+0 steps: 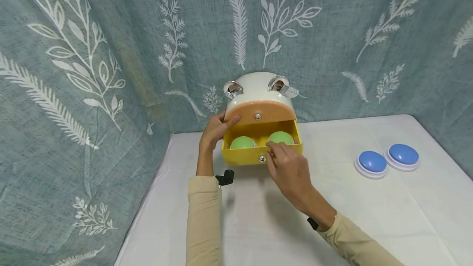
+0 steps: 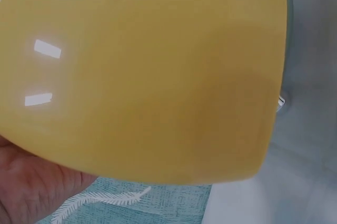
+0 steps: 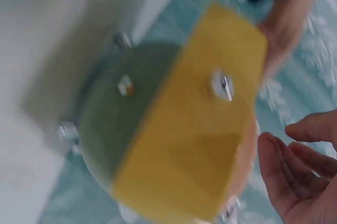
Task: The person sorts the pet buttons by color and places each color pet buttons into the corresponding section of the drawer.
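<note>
The left hand [image 1: 215, 129] grips the side of the glossy drawer cabinet [image 1: 258, 87]; the right hand [image 1: 292, 170], loosely bent, holds nothing beside the yellow drawer [image 1: 240, 158]. The cabinet looks light, stiff, slippery; the chrome knob [image 1: 262, 159] should suit pinching.

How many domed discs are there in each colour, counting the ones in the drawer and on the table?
Green domed discs: 2, both in the yellow drawer
Blue domed discs: 2, both on the white table
Total: 4
</note>
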`<state>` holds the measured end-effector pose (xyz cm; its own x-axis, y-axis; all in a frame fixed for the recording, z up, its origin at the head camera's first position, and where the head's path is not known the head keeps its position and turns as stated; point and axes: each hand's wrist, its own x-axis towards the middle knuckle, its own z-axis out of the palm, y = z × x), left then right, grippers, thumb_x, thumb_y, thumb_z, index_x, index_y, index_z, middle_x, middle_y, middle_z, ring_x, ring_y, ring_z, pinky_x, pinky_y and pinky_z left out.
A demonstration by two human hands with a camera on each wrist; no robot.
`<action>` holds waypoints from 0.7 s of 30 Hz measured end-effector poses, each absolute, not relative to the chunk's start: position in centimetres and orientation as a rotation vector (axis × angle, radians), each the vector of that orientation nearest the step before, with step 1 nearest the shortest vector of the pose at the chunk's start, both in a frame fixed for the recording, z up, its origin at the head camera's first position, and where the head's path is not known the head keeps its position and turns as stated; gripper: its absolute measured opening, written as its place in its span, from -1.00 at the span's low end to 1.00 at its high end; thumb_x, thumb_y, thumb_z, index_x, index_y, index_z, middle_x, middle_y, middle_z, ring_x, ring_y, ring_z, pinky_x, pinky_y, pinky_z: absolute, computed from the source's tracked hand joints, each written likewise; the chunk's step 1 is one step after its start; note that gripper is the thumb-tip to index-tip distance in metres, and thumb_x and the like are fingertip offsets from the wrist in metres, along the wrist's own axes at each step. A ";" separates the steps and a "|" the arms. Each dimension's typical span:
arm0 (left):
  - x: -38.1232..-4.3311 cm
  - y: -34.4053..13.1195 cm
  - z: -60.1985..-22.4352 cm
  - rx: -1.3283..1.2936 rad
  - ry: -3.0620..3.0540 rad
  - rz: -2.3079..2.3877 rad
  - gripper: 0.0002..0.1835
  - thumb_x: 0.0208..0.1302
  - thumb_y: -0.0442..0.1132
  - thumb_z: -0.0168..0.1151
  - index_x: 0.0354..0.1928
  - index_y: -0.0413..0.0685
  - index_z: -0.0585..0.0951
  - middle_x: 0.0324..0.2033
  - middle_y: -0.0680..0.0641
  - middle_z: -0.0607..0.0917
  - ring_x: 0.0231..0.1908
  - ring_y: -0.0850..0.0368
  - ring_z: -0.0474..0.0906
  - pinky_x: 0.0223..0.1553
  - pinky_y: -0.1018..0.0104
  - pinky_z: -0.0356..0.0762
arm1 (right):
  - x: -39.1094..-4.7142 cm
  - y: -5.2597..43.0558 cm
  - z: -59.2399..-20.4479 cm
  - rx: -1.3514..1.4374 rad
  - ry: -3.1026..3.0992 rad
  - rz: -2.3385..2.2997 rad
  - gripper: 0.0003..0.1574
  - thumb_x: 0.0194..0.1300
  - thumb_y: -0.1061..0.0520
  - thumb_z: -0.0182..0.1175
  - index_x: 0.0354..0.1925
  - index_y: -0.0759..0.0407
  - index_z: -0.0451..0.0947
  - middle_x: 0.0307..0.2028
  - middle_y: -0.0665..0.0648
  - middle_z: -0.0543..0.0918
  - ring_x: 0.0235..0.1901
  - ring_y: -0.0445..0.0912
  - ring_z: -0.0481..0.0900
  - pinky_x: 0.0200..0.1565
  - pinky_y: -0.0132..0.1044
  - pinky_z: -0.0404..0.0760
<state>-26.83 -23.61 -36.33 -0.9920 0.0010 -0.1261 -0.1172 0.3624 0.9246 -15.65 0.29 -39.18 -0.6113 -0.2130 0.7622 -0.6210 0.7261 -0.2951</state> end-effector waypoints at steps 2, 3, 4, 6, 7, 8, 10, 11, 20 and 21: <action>-26.8 -23.6 -36.3 -0.115 2.507 1.712 0.01 0.40 0.17 0.35 0.67 -0.04 0.05 0.60 -0.18 0.28 0.43 -0.16 0.48 0.31 -0.11 0.59 | -15.2 -0.6 -40.4 0.647 -2.235 0.696 -0.72 0.24 0.23 0.49 -0.07 0.24 0.74 -0.24 0.13 0.79 -0.33 -0.02 0.77 -0.36 -0.17 0.75; -26.7 -23.6 -36.3 -0.117 2.508 1.716 0.01 0.40 0.17 0.35 0.67 -0.04 0.07 0.60 -0.18 0.29 0.42 -0.16 0.49 0.32 -0.10 0.59 | -15.2 -1.0 -40.9 0.653 -2.260 0.684 -0.72 0.21 0.24 0.51 -0.08 0.23 0.75 -0.22 0.13 0.77 -0.32 -0.02 0.78 -0.35 -0.18 0.75; -26.6 -23.5 -36.3 -0.119 2.513 1.715 0.01 0.39 0.18 0.36 0.66 -0.05 0.08 0.60 -0.18 0.29 0.41 -0.16 0.50 0.31 -0.10 0.59 | -15.3 -1.4 -41.3 0.646 -2.285 0.660 -0.73 0.20 0.25 0.52 -0.10 0.22 0.76 -0.21 0.12 0.76 -0.32 -0.02 0.77 -0.35 -0.18 0.75; -26.4 -23.5 -36.4 -0.121 2.521 1.710 0.01 0.39 0.18 0.36 0.66 -0.05 0.08 0.58 -0.18 0.32 0.38 -0.16 0.53 0.31 -0.10 0.60 | -15.5 -2.0 -42.0 0.632 -2.322 0.632 -0.78 0.18 0.29 0.53 -0.16 0.22 0.78 -0.23 0.11 0.71 -0.35 -0.03 0.76 -0.36 -0.19 0.74; -26.4 -23.5 -36.5 -0.117 2.522 1.708 0.01 0.39 0.18 0.35 0.66 -0.05 0.08 0.59 -0.17 0.32 0.38 -0.16 0.53 0.31 -0.09 0.60 | -15.7 -2.2 -42.2 0.624 -2.333 0.624 -0.81 0.17 0.31 0.52 -0.20 0.22 0.78 -0.26 0.11 0.69 -0.38 -0.04 0.74 -0.39 -0.20 0.73; -26.4 -23.5 -36.6 -0.117 2.520 1.706 0.01 0.39 0.18 0.35 0.66 -0.05 0.07 0.58 -0.18 0.34 0.38 -0.16 0.53 0.30 -0.09 0.61 | -15.8 -2.4 -42.3 0.616 -2.340 0.619 -0.85 0.17 0.33 0.51 -0.25 0.22 0.78 -0.29 0.10 0.66 -0.41 -0.04 0.72 -0.43 -0.21 0.70; -26.5 -23.5 -36.6 -0.120 2.525 1.695 0.02 0.39 0.20 0.35 0.66 -0.06 0.06 0.58 -0.17 0.33 0.40 -0.16 0.52 0.31 -0.09 0.60 | -16.2 -2.5 -42.1 0.601 -2.343 0.610 -0.91 0.21 0.35 0.47 -0.30 0.22 0.76 -0.33 0.10 0.62 -0.47 -0.04 0.68 -0.49 -0.21 0.66; -26.5 -23.5 -36.6 -0.122 2.526 1.691 0.03 0.39 0.20 0.34 0.67 -0.07 0.06 0.57 -0.18 0.34 0.41 -0.16 0.51 0.32 -0.10 0.59 | -16.5 -2.6 -42.0 0.603 -2.350 0.610 -0.94 0.24 0.35 0.44 -0.30 0.23 0.76 -0.33 0.11 0.61 -0.47 -0.04 0.67 -0.50 -0.21 0.65; -26.4 -23.5 -36.3 -0.149 2.540 1.683 0.03 0.38 0.23 0.34 0.67 -0.04 0.07 0.55 -0.18 0.38 0.40 -0.16 0.51 0.33 -0.13 0.57 | -21.4 -3.4 -41.8 0.631 -2.375 0.664 -0.89 0.41 0.37 0.28 -0.30 0.39 0.69 -0.28 0.21 0.60 -0.46 -0.02 0.58 -0.46 -0.18 0.65; -26.3 -23.5 -36.4 -0.155 2.531 1.690 0.03 0.38 0.22 0.34 0.67 -0.02 0.06 0.53 -0.20 0.42 0.38 -0.16 0.53 0.33 -0.14 0.57 | -21.8 -3.5 -41.8 0.637 -2.376 0.662 -0.88 0.43 0.38 0.25 -0.29 0.39 0.68 -0.28 0.21 0.60 -0.47 -0.02 0.57 -0.46 -0.19 0.64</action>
